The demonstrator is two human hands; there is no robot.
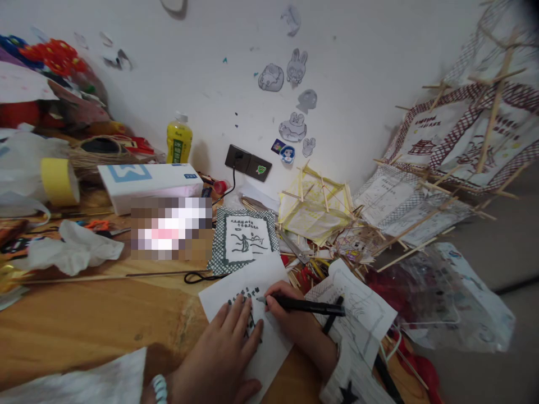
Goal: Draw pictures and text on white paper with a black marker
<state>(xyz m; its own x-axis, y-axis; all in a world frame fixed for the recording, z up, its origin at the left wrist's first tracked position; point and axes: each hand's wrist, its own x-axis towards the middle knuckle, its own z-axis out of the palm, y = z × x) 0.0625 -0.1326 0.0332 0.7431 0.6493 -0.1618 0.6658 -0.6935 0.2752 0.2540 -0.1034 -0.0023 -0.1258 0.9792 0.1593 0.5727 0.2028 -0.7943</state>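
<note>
A white sheet of paper (269, 353) with black brush-like characters lies on the wooden table. My left hand (225, 342) rests flat on it with the fingers spread, covering part of the writing. In my right hand (295, 317) is a black marker pen (307, 305), its tip touching or just above the sheet near the end of the top row of characters. Just behind the sheet lies a drawing with a dark green crosshatched border (246, 235), showing characters and a sketched scene. Another sketched sheet (357, 306) is partly under my right forearm.
Stick-framed paper lanterns (314, 205) stand at the back and right. On the left are a white box (147, 185), a yellow tape roll (59, 180) and crumpled tissue (73, 249). A yellow drink bottle (179, 140) stands by the wall, near a black power socket (248, 163). Plastic bags (455, 303) lie right.
</note>
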